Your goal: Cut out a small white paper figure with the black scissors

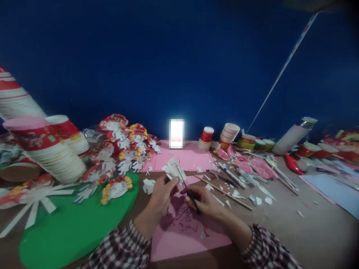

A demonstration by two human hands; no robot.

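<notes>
"What sits nearest you?"

"Your checked sleeves (120, 244), then a pink sheet (171, 248) with dark marks, spread on the counter (311, 231) beneath your hands."

"And the fingers?"

"Your right hand (206, 201) has its fingers wrapped around dark-handled scissors (191, 196). Your left hand (161, 198) pinches a white paper piece (174, 170) just beyond, raised over the sheet."

"Which step does that look like?"

"Trimming, I'd judge: you have the blades up against the paper's near right side, though whether they are biting is too blurred to tell. The next cut calls for you to keep the left pinch steady and clear of the blades, turning the paper into them."

"Which way do things point?"

"Your scissors aim away from you and a little left, their long axis running from your right palm to the paper. The paper fans out away from your left fingertips; its own long axis is hard to tell."

"Farther off?"

"You face a pink board (193, 158), then a bright, pixelated rectangle (176, 133) before the blue wall (179, 63)."
</notes>
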